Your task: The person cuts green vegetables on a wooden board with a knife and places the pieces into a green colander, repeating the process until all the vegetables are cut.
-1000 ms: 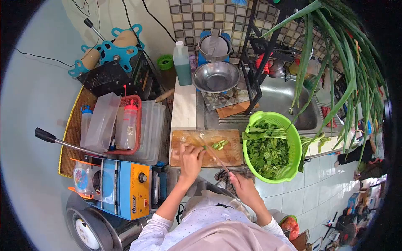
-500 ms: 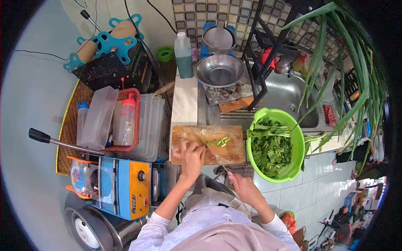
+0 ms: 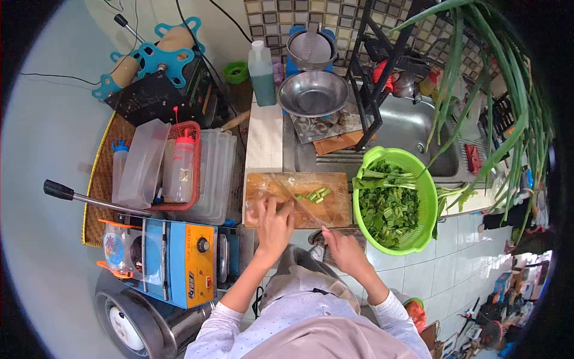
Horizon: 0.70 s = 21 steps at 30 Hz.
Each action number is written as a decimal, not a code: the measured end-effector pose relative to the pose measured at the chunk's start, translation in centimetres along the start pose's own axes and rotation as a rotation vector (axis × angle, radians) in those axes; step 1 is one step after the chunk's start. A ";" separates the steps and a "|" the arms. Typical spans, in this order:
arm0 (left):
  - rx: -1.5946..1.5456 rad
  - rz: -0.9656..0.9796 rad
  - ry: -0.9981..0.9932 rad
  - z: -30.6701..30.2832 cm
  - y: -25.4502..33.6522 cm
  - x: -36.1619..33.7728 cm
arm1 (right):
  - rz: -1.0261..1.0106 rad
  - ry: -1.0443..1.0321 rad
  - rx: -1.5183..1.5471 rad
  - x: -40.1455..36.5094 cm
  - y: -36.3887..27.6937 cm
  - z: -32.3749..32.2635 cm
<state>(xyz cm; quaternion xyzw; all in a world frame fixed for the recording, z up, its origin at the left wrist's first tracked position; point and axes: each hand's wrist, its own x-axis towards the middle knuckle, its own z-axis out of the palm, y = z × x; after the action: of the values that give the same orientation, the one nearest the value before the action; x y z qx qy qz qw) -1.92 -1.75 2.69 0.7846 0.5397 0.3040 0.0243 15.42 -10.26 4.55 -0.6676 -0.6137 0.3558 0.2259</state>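
My left hand (image 3: 273, 222) rests on the left half of the wooden cutting board (image 3: 335, 216), its fingers bent and pressed down; what lies under them is hard to make out. My right hand (image 3: 345, 251) grips the handle of a knife (image 3: 306, 208), whose blade runs up and left across the board, just right of my left fingertips. Cut green stem pieces (image 3: 318, 195) lie on the board to the right of the blade. Beside the board on the right, a green basket (image 3: 433, 206) holds chopped leafy greens (image 3: 388, 212).
Behind the board are a metal bowl (image 3: 313, 94), a bottle of green liquid (image 3: 261, 75) and a black rack by the sink (image 3: 412, 128). Long green leaves (image 3: 519, 113) hang at the right. A blue and orange cup sealer (image 3: 200, 264) stands at the left.
My right hand has moved up and slightly right, bringing the knife higher over the board. My left hand stays nearly in place. The view has shifted slightly.
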 end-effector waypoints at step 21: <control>-0.031 -0.093 0.009 -0.1 -0.9 -0.5 | 0.110 -0.114 -0.030 -3.6 -1.9 -2.4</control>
<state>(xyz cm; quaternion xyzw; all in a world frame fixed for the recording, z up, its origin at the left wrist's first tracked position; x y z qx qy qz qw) -2.82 -1.85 2.17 0.7568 0.5708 0.3147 0.0481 16.03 -13.22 8.21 -0.6822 -0.5932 0.3960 0.1609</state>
